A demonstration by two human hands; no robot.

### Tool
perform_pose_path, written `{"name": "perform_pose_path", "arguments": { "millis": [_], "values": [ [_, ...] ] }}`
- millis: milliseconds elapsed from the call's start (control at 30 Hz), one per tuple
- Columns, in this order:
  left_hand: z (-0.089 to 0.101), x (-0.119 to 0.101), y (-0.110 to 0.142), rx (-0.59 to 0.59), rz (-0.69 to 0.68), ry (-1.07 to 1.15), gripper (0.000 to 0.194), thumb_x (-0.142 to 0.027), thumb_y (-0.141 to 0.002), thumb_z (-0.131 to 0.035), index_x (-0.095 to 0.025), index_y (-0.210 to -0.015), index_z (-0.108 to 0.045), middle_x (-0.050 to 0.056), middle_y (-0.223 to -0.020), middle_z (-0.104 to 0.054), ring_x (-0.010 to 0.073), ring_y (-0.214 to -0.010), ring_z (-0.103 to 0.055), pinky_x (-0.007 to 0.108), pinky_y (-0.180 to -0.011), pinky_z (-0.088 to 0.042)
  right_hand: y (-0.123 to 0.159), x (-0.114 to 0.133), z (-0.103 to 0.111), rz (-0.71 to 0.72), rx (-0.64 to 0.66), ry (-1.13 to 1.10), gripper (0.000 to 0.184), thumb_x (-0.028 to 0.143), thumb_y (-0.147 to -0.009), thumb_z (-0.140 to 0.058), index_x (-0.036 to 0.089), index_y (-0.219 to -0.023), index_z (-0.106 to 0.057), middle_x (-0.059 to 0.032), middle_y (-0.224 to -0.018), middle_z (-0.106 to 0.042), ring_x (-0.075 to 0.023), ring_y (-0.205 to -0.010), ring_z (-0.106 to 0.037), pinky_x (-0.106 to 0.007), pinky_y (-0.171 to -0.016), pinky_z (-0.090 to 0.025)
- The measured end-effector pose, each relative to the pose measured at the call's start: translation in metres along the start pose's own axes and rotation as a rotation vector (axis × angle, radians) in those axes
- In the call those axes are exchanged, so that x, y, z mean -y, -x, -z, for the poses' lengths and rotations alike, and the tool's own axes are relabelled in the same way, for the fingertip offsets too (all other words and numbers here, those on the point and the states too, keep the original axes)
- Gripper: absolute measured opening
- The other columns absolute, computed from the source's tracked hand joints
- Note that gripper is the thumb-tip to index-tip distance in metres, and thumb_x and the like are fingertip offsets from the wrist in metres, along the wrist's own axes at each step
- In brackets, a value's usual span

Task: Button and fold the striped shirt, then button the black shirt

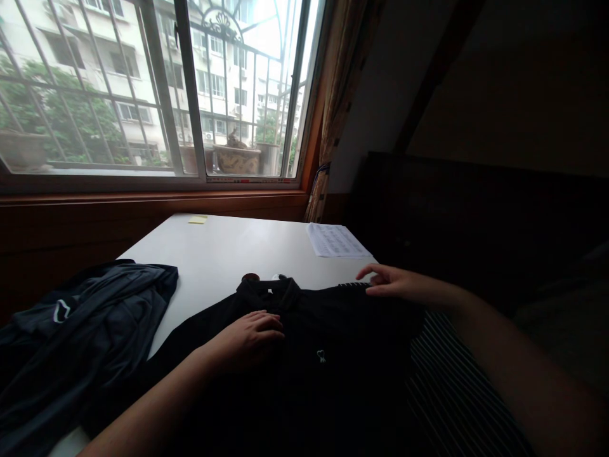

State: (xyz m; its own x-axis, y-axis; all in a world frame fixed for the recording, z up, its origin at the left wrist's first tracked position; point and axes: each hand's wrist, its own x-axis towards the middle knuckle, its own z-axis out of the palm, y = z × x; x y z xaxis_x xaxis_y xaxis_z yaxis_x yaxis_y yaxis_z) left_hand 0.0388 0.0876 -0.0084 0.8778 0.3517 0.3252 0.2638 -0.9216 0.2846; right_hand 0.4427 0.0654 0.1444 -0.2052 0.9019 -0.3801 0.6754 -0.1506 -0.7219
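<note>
A black polo shirt [333, 355] with a small white chest logo lies spread on the white table [223, 247], its collar toward the window. My left hand [250, 336] rests palm down on the shirt just below the collar, fingers curled loosely and lying flat. My right hand [390, 282] reaches to the shirt's right shoulder, where the fingertips pinch the striped sleeve edge [354, 285].
A dark grey garment [80, 336] is heaped at the table's left edge. A printed sheet of paper [335, 240] lies at the far right corner, a yellow sticky note [197, 219] near the window. A curtain [340, 108] hangs beside the window. Dark furniture stands right.
</note>
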Motion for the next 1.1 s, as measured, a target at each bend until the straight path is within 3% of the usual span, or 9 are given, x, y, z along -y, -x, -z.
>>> {"name": "perform_pose_path", "arguments": {
  "millis": [100, 233, 367, 500, 667, 767, 900, 1000, 1100],
  "values": [
    [0.001, -0.001, -0.001, -0.007, 0.005, -0.004, 0.039, -0.017, -0.092, -0.060, -0.028, -0.129, -0.062, 0.009, -0.133, -0.063, 0.0281, -0.130, -0.056, 0.051, -0.115, -0.042, 0.016, 0.008, 0.003, -0.009, 0.055, -0.150, 0.057, 0.051, -0.078, -0.075, 0.028, -0.125, -0.055, -0.0016, -0.105, -0.060, -0.0165, -0.079, -0.062, -0.026, -0.065, -0.050],
    [0.000, -0.001, -0.001, -0.019, -0.004, -0.006, 0.039, -0.018, -0.092, -0.060, -0.028, -0.130, -0.062, 0.008, -0.132, -0.063, 0.0283, -0.130, -0.056, 0.051, -0.115, -0.042, 0.018, -0.013, 0.006, -0.099, 0.095, -0.140, 0.050, 0.046, -0.077, -0.074, 0.027, -0.118, -0.053, -0.0008, -0.104, -0.061, -0.0188, -0.084, -0.063, -0.029, -0.070, -0.052],
    [-0.002, 0.001, -0.001, 0.000, 0.007, -0.019, 0.038, -0.018, -0.094, -0.058, -0.028, -0.130, -0.062, 0.008, -0.133, -0.063, 0.0285, -0.131, -0.055, 0.052, -0.115, -0.042, 0.003, -0.045, 0.006, -0.231, -0.037, 0.254, 0.037, 0.034, -0.081, -0.064, 0.024, -0.115, -0.053, -0.0011, -0.089, -0.064, -0.0190, -0.074, -0.063, -0.028, -0.062, -0.049],
    [-0.004, 0.003, 0.001, -0.010, 0.000, -0.012, 0.038, -0.018, -0.094, -0.058, -0.028, -0.130, -0.061, 0.008, -0.133, -0.063, 0.0281, -0.132, -0.055, 0.051, -0.116, -0.041, -0.005, -0.056, -0.006, -0.274, -0.178, 0.712, 0.036, 0.017, -0.078, -0.062, 0.022, -0.114, -0.061, -0.0073, -0.097, -0.069, -0.0253, -0.089, -0.068, -0.033, -0.072, -0.051],
    [-0.005, 0.003, 0.000, 0.003, 0.004, -0.021, 0.039, -0.018, -0.095, -0.057, -0.028, -0.132, -0.060, 0.008, -0.134, -0.063, 0.0276, -0.133, -0.054, 0.052, -0.117, -0.040, -0.011, -0.043, -0.045, -0.193, -0.360, 0.894, 0.034, 0.020, -0.088, -0.056, 0.020, -0.121, -0.065, -0.0210, -0.127, -0.060, -0.0384, -0.117, -0.058, -0.053, -0.094, -0.043],
    [-0.004, 0.002, 0.000, 0.006, 0.015, -0.025, 0.039, -0.018, -0.094, -0.058, -0.028, -0.132, -0.061, 0.009, -0.134, -0.062, 0.0280, -0.132, -0.055, 0.053, -0.117, -0.040, -0.025, -0.027, -0.081, -0.021, -0.378, 0.937, 0.040, 0.021, -0.094, -0.048, 0.021, -0.132, -0.061, -0.0183, -0.138, -0.057, -0.0351, -0.128, -0.052, -0.049, -0.105, -0.039],
    [-0.004, 0.001, 0.000, -0.024, 0.011, 0.000, 0.038, -0.016, -0.093, -0.058, -0.027, -0.129, -0.063, 0.009, -0.133, -0.063, 0.0279, -0.131, -0.056, 0.051, -0.117, -0.041, -0.055, -0.012, -0.139, 0.297, -0.393, 0.869, 0.051, 0.035, -0.099, -0.045, 0.016, -0.147, -0.050, -0.0145, -0.157, -0.043, -0.0311, -0.143, -0.040, -0.045, -0.120, -0.028],
    [-0.004, 0.002, 0.001, -0.036, 0.018, 0.045, 0.037, -0.015, -0.093, -0.058, -0.027, -0.127, -0.064, 0.008, -0.131, -0.065, 0.0277, -0.133, -0.055, 0.051, -0.118, -0.039, -0.077, -0.015, -0.174, 0.300, -0.367, 0.773, 0.063, 0.047, -0.101, -0.040, 0.012, -0.154, -0.041, -0.0136, -0.164, -0.029, -0.0294, -0.151, -0.027, -0.045, -0.124, -0.021],
    [-0.004, 0.003, 0.001, -0.053, 0.048, 0.117, 0.032, -0.020, -0.097, -0.055, -0.026, -0.127, -0.063, 0.008, -0.131, -0.064, 0.0252, -0.129, -0.058, 0.046, -0.115, -0.044, -0.091, -0.024, -0.191, 0.240, -0.361, 0.714, 0.069, 0.054, -0.102, -0.032, 0.011, -0.156, -0.037, -0.0117, -0.166, -0.024, -0.0272, -0.154, -0.020, -0.046, -0.125, -0.015]
  ]
}}
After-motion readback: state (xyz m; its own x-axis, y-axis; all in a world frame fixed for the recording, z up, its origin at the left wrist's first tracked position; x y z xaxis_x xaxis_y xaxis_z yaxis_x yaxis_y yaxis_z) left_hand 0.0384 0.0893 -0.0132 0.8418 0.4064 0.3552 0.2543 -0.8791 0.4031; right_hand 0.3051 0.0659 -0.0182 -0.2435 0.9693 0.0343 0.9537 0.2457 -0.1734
